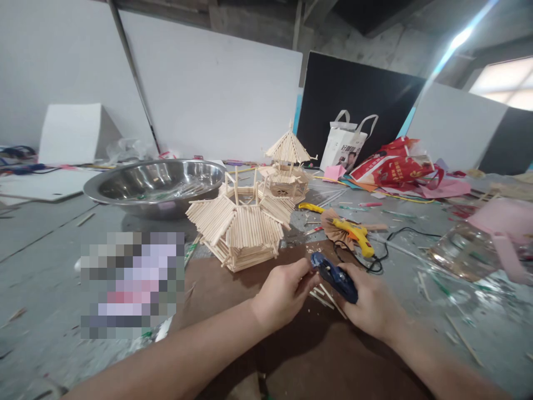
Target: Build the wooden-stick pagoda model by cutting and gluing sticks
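Note:
My right hand [366, 300] is wrapped round a dark blue hand tool [335, 278], its head pointing up and left. Close against that head, my left hand [285, 291] has its fingers pinched together; what they hold is too small to make out. Several thin wooden sticks [327, 297] lie between and below the hands on a brown board [300, 355]. Just beyond my left hand stands a pavilion model of sticks [250, 228] with a sloping roof and an open top. Behind it is a second stick pavilion [289, 158] with a pointed roof.
A steel basin [154, 186] sits at the back left. To the right are a yellow glue gun [353, 233] with a black cord, a yellow-handled knife [311, 208] and a clear jug [462, 250]. Bags [345, 141] stand at the back; scraps litter the grey table [37, 244].

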### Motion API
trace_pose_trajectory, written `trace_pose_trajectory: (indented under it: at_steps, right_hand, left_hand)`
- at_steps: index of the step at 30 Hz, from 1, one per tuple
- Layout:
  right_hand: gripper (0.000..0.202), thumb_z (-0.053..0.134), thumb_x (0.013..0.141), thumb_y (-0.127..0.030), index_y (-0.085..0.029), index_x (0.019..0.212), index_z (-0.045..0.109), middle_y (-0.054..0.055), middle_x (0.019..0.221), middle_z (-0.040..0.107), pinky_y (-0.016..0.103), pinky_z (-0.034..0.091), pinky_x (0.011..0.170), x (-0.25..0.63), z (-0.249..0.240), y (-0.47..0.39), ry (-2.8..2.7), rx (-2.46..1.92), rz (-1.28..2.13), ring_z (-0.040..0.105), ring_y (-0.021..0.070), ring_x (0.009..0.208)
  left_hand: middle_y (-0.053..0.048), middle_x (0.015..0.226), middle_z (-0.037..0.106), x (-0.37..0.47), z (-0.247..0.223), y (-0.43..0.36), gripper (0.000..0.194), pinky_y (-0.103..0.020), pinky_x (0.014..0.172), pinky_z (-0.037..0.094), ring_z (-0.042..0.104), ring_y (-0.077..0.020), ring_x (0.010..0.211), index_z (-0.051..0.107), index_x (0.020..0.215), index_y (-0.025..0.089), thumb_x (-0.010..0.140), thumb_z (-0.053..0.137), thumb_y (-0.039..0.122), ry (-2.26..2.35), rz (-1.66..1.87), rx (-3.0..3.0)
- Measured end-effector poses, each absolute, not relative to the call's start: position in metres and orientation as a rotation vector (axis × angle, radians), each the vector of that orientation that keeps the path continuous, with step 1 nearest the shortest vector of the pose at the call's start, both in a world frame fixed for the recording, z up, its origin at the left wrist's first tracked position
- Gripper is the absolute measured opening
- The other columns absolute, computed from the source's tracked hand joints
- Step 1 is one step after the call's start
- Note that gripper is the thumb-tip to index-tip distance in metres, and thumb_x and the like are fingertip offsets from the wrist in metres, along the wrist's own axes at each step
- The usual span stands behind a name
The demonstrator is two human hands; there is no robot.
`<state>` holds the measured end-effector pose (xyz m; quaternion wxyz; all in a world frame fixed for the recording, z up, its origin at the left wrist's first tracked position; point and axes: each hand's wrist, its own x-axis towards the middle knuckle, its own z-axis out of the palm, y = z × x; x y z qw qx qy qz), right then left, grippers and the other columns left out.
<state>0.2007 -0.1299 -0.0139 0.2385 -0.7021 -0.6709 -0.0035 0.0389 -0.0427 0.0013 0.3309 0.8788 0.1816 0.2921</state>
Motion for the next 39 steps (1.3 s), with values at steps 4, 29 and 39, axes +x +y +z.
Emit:
trace_pose_trajectory:
  at_steps: [4, 29, 39]
  right_hand:
    - [0.031, 0.048, 0.066, -0.022, -0.018, 0.097, 0.044, 0.006, 0.086, 0.061, 0.033, 0.044, 0.066, 0.199, -0.016, -0.128, -1.861, -1.93, -0.059, 0.058, 0.0217, 0.078]
    - [0.035, 0.048, 0.067, -0.021, -0.018, 0.101, 0.042, 0.008, 0.092, 0.058, 0.033, 0.043, 0.07, 0.201, -0.016, -0.126, -1.955, -1.768, -0.07, 0.055, 0.0208, 0.084]
    - [0.036, 0.047, 0.065, -0.017, -0.016, 0.101, 0.043, 0.009, 0.091, 0.058, 0.034, 0.043, 0.069, 0.201, -0.017, -0.126, -1.961, -1.783, -0.092, 0.055, 0.0214, 0.083]
  left_hand:
    - [-0.002, 0.067, 0.057, 0.038, 0.001, -0.042, 0.017, -0.018, 0.056, 0.039, 0.051, -0.0105, 0.061, 0.054, 0.076, 0.014, 0.079, 0.039, 0.019, 0.476, 0.809, 2.308]
    - [0.002, 0.053, 0.043, 0.039, 0.003, -0.037, 0.031, -0.016, 0.047, 0.031, 0.037, -0.0066, 0.05, 0.048, 0.061, 0.012, 0.082, 0.036, 0.03, 0.411, 0.608, 2.131]
    - [0.004, 0.053, 0.039, 0.037, 0.007, -0.037, 0.024, -0.014, 0.046, 0.03, 0.034, -0.0058, 0.05, 0.05, 0.063, 0.012, 0.08, 0.037, 0.022, 0.341, 0.629, 2.186]
